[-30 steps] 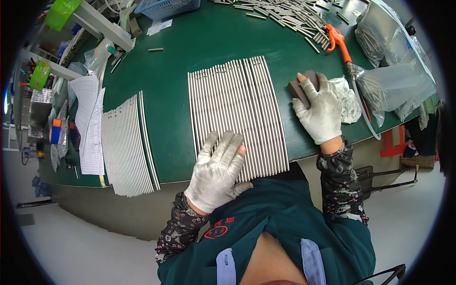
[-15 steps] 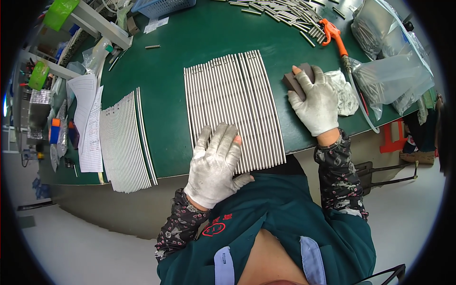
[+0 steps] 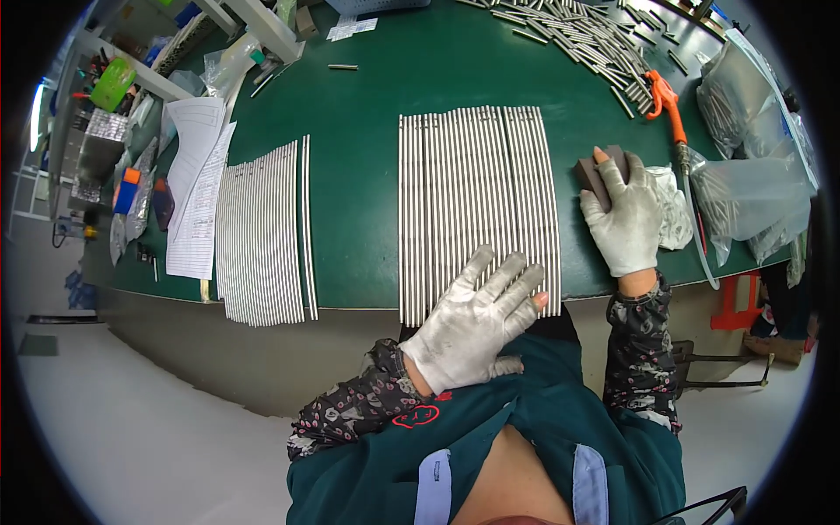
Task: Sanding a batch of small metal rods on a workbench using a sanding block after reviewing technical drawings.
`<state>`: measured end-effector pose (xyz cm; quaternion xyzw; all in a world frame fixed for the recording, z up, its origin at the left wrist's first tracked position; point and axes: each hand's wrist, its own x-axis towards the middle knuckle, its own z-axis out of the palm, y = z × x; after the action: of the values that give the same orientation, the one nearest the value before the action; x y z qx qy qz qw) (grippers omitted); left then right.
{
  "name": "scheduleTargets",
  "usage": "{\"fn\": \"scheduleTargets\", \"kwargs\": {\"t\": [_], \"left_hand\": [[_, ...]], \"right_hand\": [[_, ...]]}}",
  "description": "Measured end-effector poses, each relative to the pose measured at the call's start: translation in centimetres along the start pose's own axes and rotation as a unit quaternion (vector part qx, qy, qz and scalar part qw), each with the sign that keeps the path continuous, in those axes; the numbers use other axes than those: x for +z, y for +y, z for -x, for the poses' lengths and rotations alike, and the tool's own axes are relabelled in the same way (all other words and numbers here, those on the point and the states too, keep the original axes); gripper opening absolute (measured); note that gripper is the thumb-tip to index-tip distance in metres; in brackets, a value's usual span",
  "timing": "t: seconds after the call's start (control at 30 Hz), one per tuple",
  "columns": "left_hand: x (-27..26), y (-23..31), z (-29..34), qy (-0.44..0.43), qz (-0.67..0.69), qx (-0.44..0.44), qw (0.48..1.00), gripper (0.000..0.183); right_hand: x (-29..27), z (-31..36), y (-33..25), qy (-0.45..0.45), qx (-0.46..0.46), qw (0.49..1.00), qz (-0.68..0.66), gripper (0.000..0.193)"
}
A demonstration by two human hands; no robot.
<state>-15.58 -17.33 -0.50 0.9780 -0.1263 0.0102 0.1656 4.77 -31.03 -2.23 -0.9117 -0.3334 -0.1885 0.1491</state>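
Observation:
A row of long thin metal rods (image 3: 472, 192) lies side by side in front of me, their near ends sticking out past the table edge. My left hand (image 3: 468, 337), in a whitish glove, rests with its fingers stretched out flat over the near ends at the row's right part. To the right of the rods, my gloved right hand (image 3: 626, 223) is closed on a dark brown block (image 3: 592, 178) that sits on the table. One bare fingertip shows on each hand. A crumpled white cloth (image 3: 674, 210) lies beside the right hand.
Another row of rods (image 3: 262, 236) lies left, beside paper sheets (image 3: 194, 188). Short metal pins (image 3: 586, 44) are heaped at the far right. An orange air gun (image 3: 665, 101) with a hose lies near plastic bags of pins (image 3: 744, 192). A shelf frame (image 3: 262, 31) stands far left.
My left hand has slid rightward across the near ends of the rods. The right hand stays on the block. The whole view has shifted, so the table things appear further right.

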Motion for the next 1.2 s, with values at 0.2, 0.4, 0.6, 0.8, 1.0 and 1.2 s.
{"fn": "scheduleTargets", "kwargs": {"t": [0.2, 0.4, 0.6, 0.8, 1.0, 1.2], "left_hand": [[-0.5, -0.6, 1.0, -0.006, -0.001, -0.012, 1.000, 0.082], [-1.2, -1.1, 1.8, -0.017, 0.010, -0.023, 1.000, 0.088], [-1.7, -3.9, 3.5, 0.026, -0.030, -0.063, 0.997, 0.093], [-1.6, -5.2, 5.4, 0.034, -0.041, -0.093, 0.994, 0.089], [-3.1, -5.7, 7.5, 0.034, -0.032, -0.145, 0.988, 0.085], [-3.0, -6.6, 10.0, 0.047, -0.085, -0.196, 0.976, 0.088]], "right_hand": [[0.1, 0.1, 0.2, -0.011, 0.009, 1.000, 0.000, 0.052], [-0.3, 0.1, 0.0, -0.012, 0.014, 1.000, -0.003, 0.052], [-2.4, 0.2, -0.4, 0.005, -0.061, 0.992, 0.114, 0.061], [-4.6, 1.5, -2.9, -0.150, -0.240, 0.956, -0.083, 0.078], [-2.3, 2.4, -4.9, -0.241, -0.287, 0.915, -0.148, 0.080], [-0.6, 1.1, -8.9, -0.250, -0.342, 0.880, -0.213, 0.083]]}}
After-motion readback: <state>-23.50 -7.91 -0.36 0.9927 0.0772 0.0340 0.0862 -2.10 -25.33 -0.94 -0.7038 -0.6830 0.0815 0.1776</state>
